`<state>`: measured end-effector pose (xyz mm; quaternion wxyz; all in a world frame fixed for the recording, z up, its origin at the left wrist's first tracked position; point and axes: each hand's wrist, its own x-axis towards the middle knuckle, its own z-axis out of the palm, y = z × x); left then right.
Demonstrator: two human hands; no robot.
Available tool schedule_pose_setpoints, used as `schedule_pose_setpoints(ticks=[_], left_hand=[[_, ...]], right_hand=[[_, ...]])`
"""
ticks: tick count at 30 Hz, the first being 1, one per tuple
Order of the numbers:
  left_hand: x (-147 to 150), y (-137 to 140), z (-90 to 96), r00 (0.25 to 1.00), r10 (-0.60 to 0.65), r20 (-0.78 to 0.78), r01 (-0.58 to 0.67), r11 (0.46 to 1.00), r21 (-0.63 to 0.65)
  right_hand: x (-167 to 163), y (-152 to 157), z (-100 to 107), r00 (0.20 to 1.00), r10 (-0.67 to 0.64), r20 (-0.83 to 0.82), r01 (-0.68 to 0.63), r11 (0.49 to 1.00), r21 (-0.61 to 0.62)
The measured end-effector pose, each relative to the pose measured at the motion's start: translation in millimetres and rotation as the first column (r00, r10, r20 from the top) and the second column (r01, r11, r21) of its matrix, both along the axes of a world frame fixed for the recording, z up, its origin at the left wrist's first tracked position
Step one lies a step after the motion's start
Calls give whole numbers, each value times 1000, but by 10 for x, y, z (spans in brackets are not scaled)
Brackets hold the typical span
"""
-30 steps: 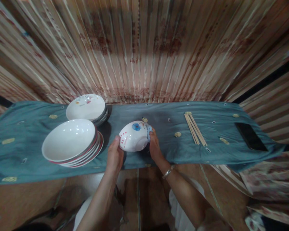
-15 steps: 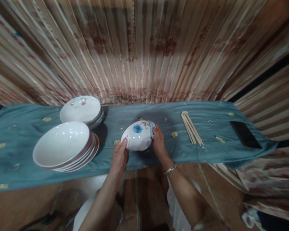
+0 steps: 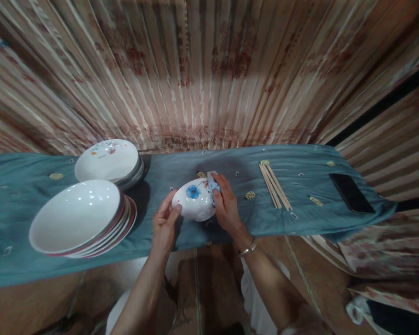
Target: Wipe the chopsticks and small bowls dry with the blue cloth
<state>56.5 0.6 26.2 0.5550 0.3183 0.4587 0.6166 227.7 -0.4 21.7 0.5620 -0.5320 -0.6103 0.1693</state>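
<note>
A white bowl (image 3: pixel 195 204) with a blue flower on its outside is tipped on its side above the table, its base turned toward me. My left hand (image 3: pixel 165 223) grips its left rim, thumb on the outer wall and fingers behind. At the bowl's right side, my right hand (image 3: pixel 226 204) presses a light blue cloth (image 3: pixel 213 184) against the wall. Part of the cloth is hidden under my fingers, and the bowl's inside faces away.
Left stand a stack of large white bowls (image 3: pixel 77 216) with red rims and, behind it, flower-patterned dishes (image 3: pixel 106 163). Several chopsticks (image 3: pixel 274 186) and a black phone (image 3: pixel 351 193) lie right on the teal tablecloth (image 3: pixel 237 223). A pleated curtain (image 3: pixel 202 83) hangs behind.
My right hand and the cloth have shifted up and over the bowl's right side. The bowl has turned slightly in my left hand. The whole view has swung a little.
</note>
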Motion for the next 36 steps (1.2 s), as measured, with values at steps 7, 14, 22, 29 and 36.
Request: schedule_pose_setpoints(ticks=[7, 14, 22, 29, 36], left_hand=[[20, 31, 10, 995, 13, 103, -10, 1000, -26], [-21, 46, -48, 983, 5, 182, 9, 997, -76], [-5, 78, -87, 962, 8, 273, 27, 992, -123], [-8, 108, -26, 929, 67, 364, 22, 972, -234], [-3, 149, -37, 858, 111, 501, 55, 951, -306]], right_hand=[[-85, -53, -19, 998, 53, 36, -53, 999, -3], [-128, -12, -103, 973, 36, -227, -59, 994, -93], [-215, 75, -263, 878, -55, -476, -65, 970, -234], [-259, 129, -381, 839, -116, -532, -64, 949, -308], [-273, 127, -414, 846, -110, -521, -81, 941, -330]])
